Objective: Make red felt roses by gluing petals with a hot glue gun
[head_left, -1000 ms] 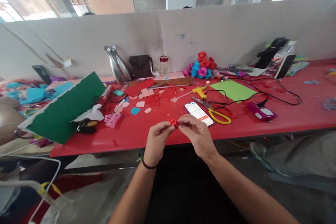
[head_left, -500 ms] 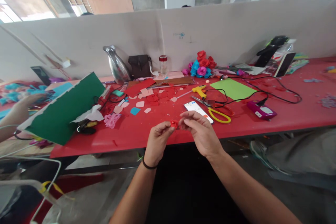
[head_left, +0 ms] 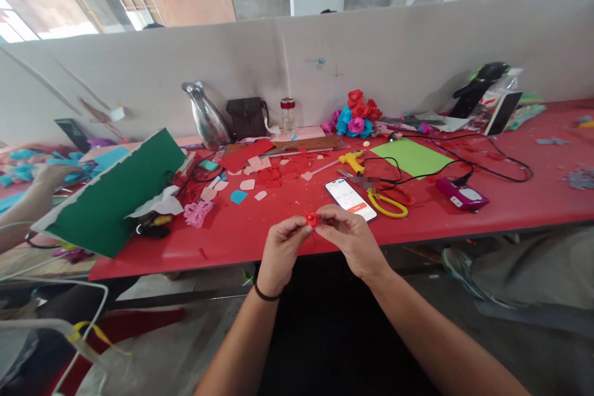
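Between my two hands is a small red paper flower (head_left: 311, 219), held above the front edge of the red table (head_left: 223, 241). My left hand (head_left: 283, 247) pinches its left side between thumb and fingers. On the right side, the thumb and fingertips of my right hand (head_left: 355, 241) close on the same flower. Just beyond my right hand lie a lit phone (head_left: 350, 199) and scissors with a yellow handle (head_left: 388, 205). A yellow glue gun (head_left: 352, 161) rests farther back.
Petal-shaped paper pieces (head_left: 247, 185) and red scraps (head_left: 270, 177) lie ahead. A green board (head_left: 116, 192) leans at left, near another person's hand (head_left: 60, 174). Black cables run to a purple power box (head_left: 462, 195). Paper flowers (head_left: 359, 114), a jar and a flask stand behind.
My right hand has moved left and its fingers have closed on the red flower. The flower has shifted slightly right. More of the phone's screen shows.
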Motion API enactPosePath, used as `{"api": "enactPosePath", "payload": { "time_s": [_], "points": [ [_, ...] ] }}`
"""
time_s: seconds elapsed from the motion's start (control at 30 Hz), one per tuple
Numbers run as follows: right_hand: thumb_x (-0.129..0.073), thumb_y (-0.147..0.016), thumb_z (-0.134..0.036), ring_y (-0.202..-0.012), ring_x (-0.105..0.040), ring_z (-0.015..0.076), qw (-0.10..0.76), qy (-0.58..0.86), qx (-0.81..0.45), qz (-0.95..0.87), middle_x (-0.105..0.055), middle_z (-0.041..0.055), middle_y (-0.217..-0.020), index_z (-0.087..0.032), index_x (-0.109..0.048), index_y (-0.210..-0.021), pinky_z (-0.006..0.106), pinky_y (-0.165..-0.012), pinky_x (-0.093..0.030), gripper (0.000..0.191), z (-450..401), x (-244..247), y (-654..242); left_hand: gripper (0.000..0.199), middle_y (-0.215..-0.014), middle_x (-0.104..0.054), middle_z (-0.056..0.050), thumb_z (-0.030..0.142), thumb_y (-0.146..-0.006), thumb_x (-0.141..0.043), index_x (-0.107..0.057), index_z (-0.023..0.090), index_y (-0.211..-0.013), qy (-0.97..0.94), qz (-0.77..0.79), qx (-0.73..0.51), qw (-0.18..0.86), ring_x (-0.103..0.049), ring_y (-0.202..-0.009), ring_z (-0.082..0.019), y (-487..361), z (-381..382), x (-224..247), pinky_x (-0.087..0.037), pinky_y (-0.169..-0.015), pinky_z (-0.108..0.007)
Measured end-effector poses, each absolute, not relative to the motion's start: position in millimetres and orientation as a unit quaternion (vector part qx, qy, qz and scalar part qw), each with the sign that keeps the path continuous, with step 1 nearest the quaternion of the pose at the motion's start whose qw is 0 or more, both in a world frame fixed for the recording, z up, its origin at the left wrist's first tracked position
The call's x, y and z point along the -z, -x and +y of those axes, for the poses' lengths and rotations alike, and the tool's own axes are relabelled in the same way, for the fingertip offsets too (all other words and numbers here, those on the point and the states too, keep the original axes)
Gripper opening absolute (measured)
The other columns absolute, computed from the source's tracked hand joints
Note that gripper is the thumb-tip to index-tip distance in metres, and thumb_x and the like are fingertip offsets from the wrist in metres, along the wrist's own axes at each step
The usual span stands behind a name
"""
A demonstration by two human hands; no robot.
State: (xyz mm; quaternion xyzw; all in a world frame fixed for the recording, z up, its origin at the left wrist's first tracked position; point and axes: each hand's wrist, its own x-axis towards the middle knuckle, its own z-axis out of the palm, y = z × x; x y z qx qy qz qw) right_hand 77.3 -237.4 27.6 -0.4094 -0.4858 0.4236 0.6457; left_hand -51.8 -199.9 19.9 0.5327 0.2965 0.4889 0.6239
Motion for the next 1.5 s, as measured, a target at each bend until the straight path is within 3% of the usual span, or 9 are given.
{"api": "enactPosePath", "payload": {
  "time_s": [0.33, 0.67, 0.83, 1.13, 1.5],
  "points": [
    [-0.074, -0.070, -0.022, -0.075, -0.056, 0.0125, 0.663, 0.383, -0.426, -0.482, -0.061, -0.0001, -0.086, -0.026, -0.071, -0.078, 0.028, -0.071, -0.047, 0.009, -238, -26, -80, 0.014, -0.076, -0.072, -0.004, 0.031, -0.068, -0.075, -0.076, 0.019, -0.076, -0.534, 0.293, -0.482, 0.629, -0.062, -0.074, -0.016, 50, -203, -23, -0.049, -0.078, -0.031],
    [-0.076, -0.069, -0.028, -0.076, -0.057, 0.0130, 0.668, 0.383, -0.434, -0.467, -0.061, 0.0003, -0.085, -0.026, -0.072, -0.077, 0.029, -0.072, -0.048, 0.008, -240, -28, -79, 0.012, -0.074, -0.072, -0.003, 0.031, -0.066, -0.077, -0.076, 0.021, -0.072, -0.539, 0.306, -0.479, 0.622, -0.062, -0.073, -0.017, 49, -205, -23, -0.050, -0.078, -0.033],
    [-0.069, -0.076, -0.032, -0.080, -0.058, 0.0151, 0.661, 0.389, -0.430, -0.477, -0.063, 0.0016, -0.084, -0.024, -0.071, -0.077, 0.031, -0.075, -0.049, 0.008, -242, -33, -80, 0.012, -0.074, -0.071, -0.003, 0.032, -0.066, -0.077, -0.075, 0.020, -0.070, -0.537, 0.305, -0.483, 0.621, -0.063, -0.076, -0.018, 50, -203, -21, -0.051, -0.079, -0.034],
    [-0.066, -0.074, -0.031, -0.067, -0.054, 0.0125, 0.574, 0.437, -0.479, -0.500, -0.060, -0.0011, -0.066, -0.019, -0.064, -0.067, 0.028, -0.067, -0.044, 0.014, -241, -56, -89, 0.013, -0.075, -0.070, -0.004, 0.033, -0.068, -0.076, -0.076, 0.020, -0.069, -0.577, 0.294, -0.464, 0.605, -0.061, -0.073, -0.016, 53, -201, -21, -0.049, -0.073, -0.029],
    [-0.067, -0.074, -0.033, -0.065, -0.055, 0.0117, 0.591, 0.440, -0.526, -0.426, -0.062, -0.0015, -0.064, -0.018, -0.067, -0.065, 0.029, -0.069, -0.045, 0.017, -241, -57, -81, 0.014, -0.067, -0.067, -0.003, 0.033, -0.065, -0.078, -0.075, 0.020, -0.067, -0.557, 0.298, -0.472, 0.616, -0.058, -0.067, -0.015, 53, -199, -15, -0.050, -0.071, -0.030]
  ]
}}
